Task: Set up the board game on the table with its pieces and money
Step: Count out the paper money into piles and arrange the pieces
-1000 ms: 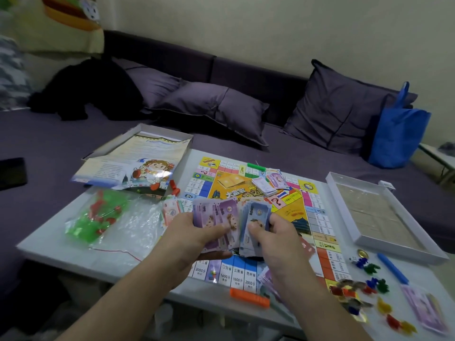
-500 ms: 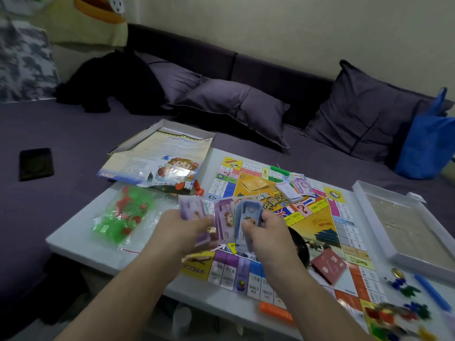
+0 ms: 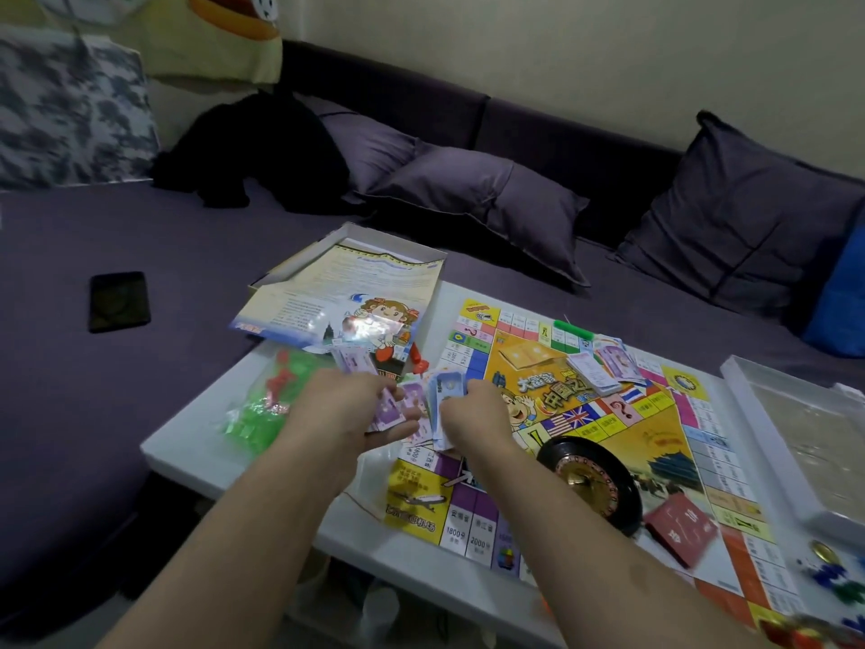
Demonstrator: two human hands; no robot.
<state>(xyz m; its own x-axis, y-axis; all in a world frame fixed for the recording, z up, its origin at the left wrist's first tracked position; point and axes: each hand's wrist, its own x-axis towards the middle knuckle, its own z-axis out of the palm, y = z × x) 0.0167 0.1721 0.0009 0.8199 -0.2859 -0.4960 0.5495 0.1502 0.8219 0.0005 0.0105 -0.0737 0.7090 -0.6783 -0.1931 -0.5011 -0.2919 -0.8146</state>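
The left hand [image 3: 348, 405] is gripping a fan of purple play notes [image 3: 391, 407], thumb on top and fingers curled beneath. The right hand [image 3: 472, 412] is pinching a thinner stack of blue-grey notes [image 3: 443, 400], held upright between thumb and fingers. Both bundles are hovering just above the near-left corner of the game board [image 3: 585, 442], which is lying flat on the white table [image 3: 196, 442].

Handling judgement: the notes are thin, light paper, limp at the free end and likely to slide against one another. A grip across the short end, with the thumb pressing the stack flat, is holding them best; a loose pinch risks the fan spilling.

Further out, a second money pile [image 3: 604, 367] is sitting on the far side of the board, a black roulette wheel [image 3: 587, 482] is resting on the board just right of the right forearm, and a dark red card deck [image 3: 681, 534] is lying beside it. A bag of green and red plastic pieces [image 3: 262, 405] is lying left of the left hand, and the box lid with rule sheet [image 3: 346, 297] is overhanging the far-left table edge.
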